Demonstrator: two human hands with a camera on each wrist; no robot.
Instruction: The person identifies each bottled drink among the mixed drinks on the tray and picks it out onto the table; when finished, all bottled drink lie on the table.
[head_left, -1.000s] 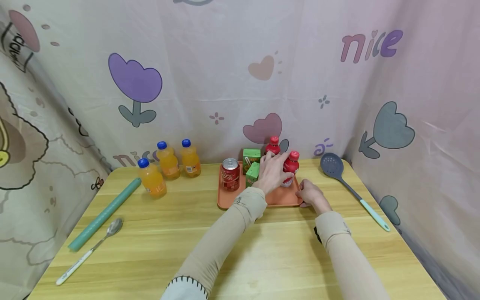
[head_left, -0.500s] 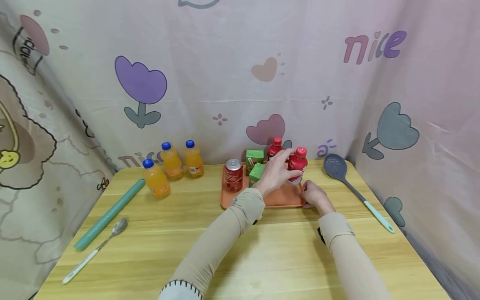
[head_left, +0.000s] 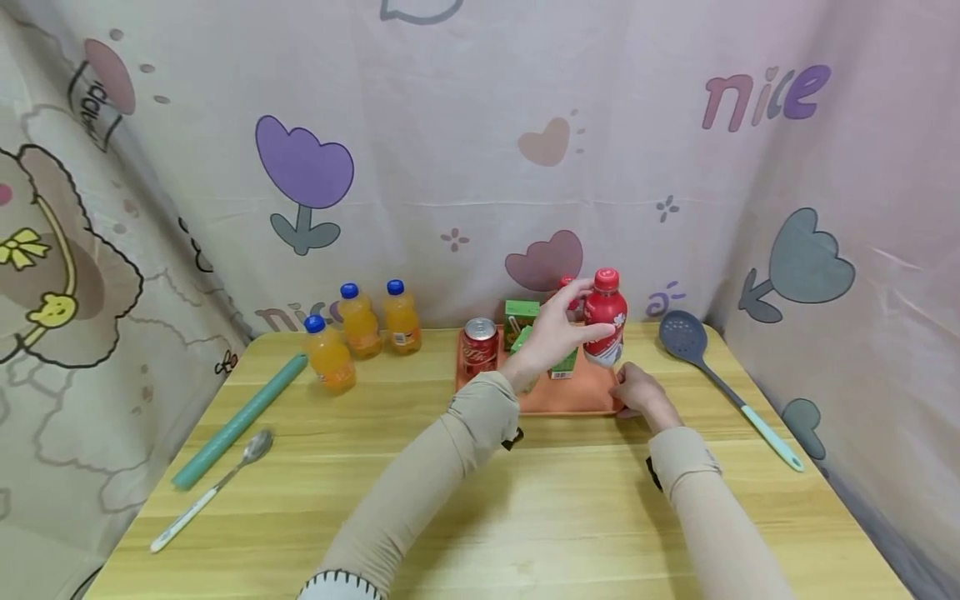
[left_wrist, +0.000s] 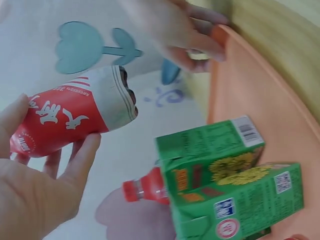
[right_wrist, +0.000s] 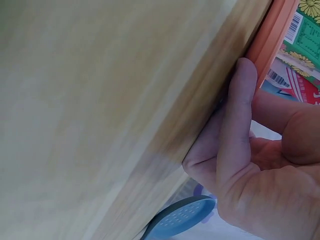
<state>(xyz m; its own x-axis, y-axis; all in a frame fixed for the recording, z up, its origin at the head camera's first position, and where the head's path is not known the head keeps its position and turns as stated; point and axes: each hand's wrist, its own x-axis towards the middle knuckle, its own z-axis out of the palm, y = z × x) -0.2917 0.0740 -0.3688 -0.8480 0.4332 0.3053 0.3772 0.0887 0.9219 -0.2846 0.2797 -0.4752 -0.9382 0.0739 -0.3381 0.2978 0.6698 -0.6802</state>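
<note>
In the head view my left hand (head_left: 557, 335) holds a red drink bottle (head_left: 606, 315) up above the right part of an orange tray (head_left: 573, 402). The left wrist view shows thumb and fingers around the bottle (left_wrist: 70, 116), its pale base clear of the tray. My right hand (head_left: 643, 392) pinches the tray's front right corner; in the right wrist view its fingers grip the rim (right_wrist: 272, 42). Green drink cartons (head_left: 521, 312) and a red can (head_left: 480, 346) stand on the tray. A second red bottle (left_wrist: 147, 189) is partly hidden behind the cartons.
Several orange juice bottles (head_left: 330, 357) stand at the back left. A green roll (head_left: 240, 423) and a spoon (head_left: 206, 493) lie on the left. On the right lies a slotted ladle (head_left: 705, 358). A printed curtain (head_left: 420, 150) hangs close behind the table.
My left hand has lifted the red bottle off the tray, up and slightly right. My right hand stays at the tray's corner. The head view has shifted a little left.
</note>
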